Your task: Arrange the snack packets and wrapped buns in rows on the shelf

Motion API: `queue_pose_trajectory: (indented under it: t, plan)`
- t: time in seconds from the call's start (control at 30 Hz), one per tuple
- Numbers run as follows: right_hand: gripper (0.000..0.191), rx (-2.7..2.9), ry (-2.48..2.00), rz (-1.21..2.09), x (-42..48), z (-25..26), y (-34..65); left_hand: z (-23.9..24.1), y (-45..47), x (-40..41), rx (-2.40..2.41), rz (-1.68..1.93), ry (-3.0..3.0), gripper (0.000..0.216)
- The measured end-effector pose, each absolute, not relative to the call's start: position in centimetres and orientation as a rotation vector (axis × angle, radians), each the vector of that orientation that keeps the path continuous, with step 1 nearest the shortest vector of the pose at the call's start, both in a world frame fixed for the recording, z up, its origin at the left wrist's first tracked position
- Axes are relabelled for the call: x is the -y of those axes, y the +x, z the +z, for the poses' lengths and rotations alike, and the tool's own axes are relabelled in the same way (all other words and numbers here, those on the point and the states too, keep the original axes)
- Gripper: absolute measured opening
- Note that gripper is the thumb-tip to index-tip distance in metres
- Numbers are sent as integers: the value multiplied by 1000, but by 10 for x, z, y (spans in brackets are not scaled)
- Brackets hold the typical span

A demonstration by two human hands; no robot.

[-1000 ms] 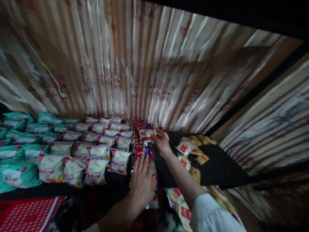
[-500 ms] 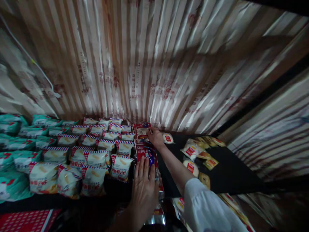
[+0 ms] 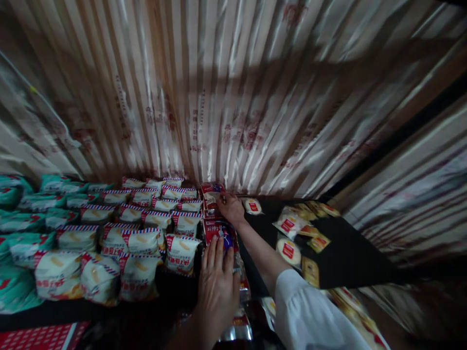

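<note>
My left hand (image 3: 218, 282) lies flat, fingers stretched out, on the near red-and-blue snack packet (image 3: 215, 228). Past it, my right hand (image 3: 232, 208) has its fingers curled at the right side of the far red-and-blue packet (image 3: 208, 197), seeming to grip its edge; the fingertips are partly hidden. Both packets lie end to end in one column. Left of them stand rows of white snack bags (image 3: 182, 255) with striped tops. A small round white packet (image 3: 252, 206) lies just right of my right hand.
Teal bags (image 3: 31, 248) fill the far left. On the right, loose clear and yellow packets (image 3: 288, 223) lie on the black tabletop (image 3: 350, 253). A corrugated, shiny wall covering (image 3: 219, 97) rises behind. A red perforated basket (image 3: 40, 338) sits at the lower left.
The view has shifted slightly, so the bags appear a little further left. My left hand stays flat on the near packet, and my right hand stays at the far one.
</note>
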State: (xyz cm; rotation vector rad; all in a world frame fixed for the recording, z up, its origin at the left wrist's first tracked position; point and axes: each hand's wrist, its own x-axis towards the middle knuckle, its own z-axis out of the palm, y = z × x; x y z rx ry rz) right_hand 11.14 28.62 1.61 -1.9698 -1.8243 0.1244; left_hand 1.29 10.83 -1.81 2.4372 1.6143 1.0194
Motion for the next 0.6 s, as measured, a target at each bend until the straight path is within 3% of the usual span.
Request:
queue_pose_trajectory:
  t: [0.33, 0.5, 0.6]
  plan:
    - [30, 1544, -1591, 318, -253, 27, 130, -10, 12, -101, -1518, 1026, 2443, 48]
    - [40, 1206, -1335, 715, -175, 30, 144, -5, -14, -64, -1346, 1188, 2424, 37]
    - [34, 1055, -1234, 793, -103, 26, 144, -27, -45, -19, -1200, 1277, 2375, 35]
